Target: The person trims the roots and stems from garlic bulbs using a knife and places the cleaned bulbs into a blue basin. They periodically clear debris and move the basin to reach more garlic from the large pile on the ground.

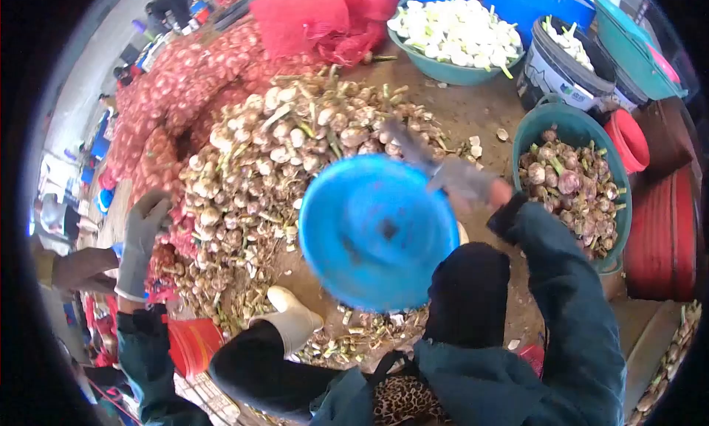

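Note:
My left hand (139, 234), in a grey work glove, is at the left edge of the garlic pile (273, 167), beside a red mesh sack (182, 238). Its fingers are bent with a gap to the thumb, and I see nothing held between them. My right hand (461, 181), gloved too, is smeared by motion above the right rim of a blue basin (325, 212). A dark blurred shape reaches from it toward the pile; whether these are fingers or a tool, I cannot make out. Dark smudges mark the basin's inside.
Filled red mesh sacks (188, 75) stand behind the pile. At the back, a green basin (443, 70) holds peeled white garlic. To the right are a green tub (624, 227) of purplish bulbs, a bucket (554, 75) and red containers (628, 142). My white boot (295, 319) rests near the basin.

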